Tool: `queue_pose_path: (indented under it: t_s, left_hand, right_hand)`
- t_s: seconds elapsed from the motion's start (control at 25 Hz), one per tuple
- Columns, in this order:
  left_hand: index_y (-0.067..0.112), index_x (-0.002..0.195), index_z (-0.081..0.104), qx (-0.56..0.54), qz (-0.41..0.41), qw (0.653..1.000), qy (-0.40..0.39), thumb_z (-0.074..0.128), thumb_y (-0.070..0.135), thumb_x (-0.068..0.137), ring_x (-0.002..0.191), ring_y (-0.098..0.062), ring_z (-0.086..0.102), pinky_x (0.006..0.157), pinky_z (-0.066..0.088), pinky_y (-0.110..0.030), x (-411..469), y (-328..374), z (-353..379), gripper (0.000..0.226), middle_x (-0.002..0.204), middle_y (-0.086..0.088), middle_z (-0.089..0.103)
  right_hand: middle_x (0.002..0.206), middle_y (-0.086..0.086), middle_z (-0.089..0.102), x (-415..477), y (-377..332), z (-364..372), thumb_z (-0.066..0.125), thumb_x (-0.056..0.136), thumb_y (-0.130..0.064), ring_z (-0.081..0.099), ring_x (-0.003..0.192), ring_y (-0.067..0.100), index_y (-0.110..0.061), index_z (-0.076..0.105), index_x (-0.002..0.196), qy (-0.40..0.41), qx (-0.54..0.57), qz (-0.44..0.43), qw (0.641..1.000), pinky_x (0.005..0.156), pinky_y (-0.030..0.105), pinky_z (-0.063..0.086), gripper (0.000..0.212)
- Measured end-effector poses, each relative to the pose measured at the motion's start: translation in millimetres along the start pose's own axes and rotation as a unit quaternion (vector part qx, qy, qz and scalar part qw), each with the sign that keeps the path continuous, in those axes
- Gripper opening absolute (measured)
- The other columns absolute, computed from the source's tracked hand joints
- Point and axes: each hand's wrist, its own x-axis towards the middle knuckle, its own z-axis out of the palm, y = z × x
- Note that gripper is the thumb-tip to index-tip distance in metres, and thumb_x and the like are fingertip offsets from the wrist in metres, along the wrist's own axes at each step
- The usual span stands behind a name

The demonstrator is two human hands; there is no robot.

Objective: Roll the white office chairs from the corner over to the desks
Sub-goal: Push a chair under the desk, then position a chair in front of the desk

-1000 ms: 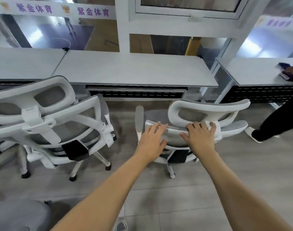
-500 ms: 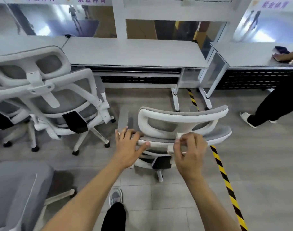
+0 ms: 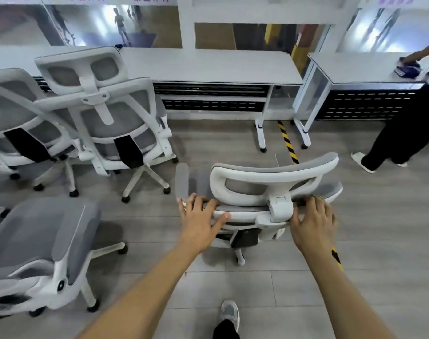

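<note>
White office chair (image 3: 269, 174) sits at frame centre on the grey floor (image 3: 233, 289), near the desk (image 3: 208, 67) across the upper middle, and I see my left hand (image 3: 200, 222) and right hand (image 3: 313, 222) both curled over its backrest's top edge.

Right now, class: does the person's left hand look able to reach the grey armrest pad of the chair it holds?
Probably yes. The left hand grips the top of the backrest, and the armrest pad stands just beyond its fingertips, with nothing between them.
</note>
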Motion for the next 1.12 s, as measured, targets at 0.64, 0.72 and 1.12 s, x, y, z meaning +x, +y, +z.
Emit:
queue_pose_path:
  t_s: [0.64, 0.72, 1.12]
  left_hand:
    - [0.039, 0.127, 0.057, 0.007, 0.001, 1.000, 0.015, 0.026, 0.079, 0.087, 0.138, -0.028, 0.036, 0.121, 0.009, -0.058, -219, 44, 23, 0.065, 0.127, 0.002, 0.055]
    - [0.036, 0.126, 0.057, 0.008, -0.009, 1.000, 0.016, 0.033, 0.075, 0.090, 0.134, -0.028, 0.040, 0.118, 0.021, -0.056, -229, 50, 18, 0.059, 0.127, 0.001, 0.056]
    - [0.027, 0.120, 0.057, -0.078, 0.001, 0.994, 0.081, 0.055, 0.035, 0.096, 0.117, -0.017, 0.048, 0.098, 0.042, -0.036, -250, -14, -49, 0.025, 0.122, 0.008, 0.057]
  right_hand:
    - [0.137, 0.009, 0.055, -193, 76, -86, 0.044, 0.098, -0.039, 0.036, 0.143, 0.030, -0.012, 0.055, 0.124, -0.030, 0.110, 0.020, 0.993, 0.119, 0.050, 0.025, 0.040]
    - [0.122, 0.007, 0.063, -198, 72, -100, 0.050, 0.095, -0.033, 0.051, 0.125, 0.032, -0.013, 0.058, 0.118, -0.020, 0.126, 0.017, 0.992, 0.106, 0.050, 0.039, 0.032]
    - [0.096, 0.000, 0.062, -259, -98, -115, 0.057, 0.091, -0.019, 0.053, 0.087, 0.017, -0.014, 0.062, 0.102, 0.064, 0.228, -0.231, 0.944, 0.080, 0.032, 0.044, 0.013]
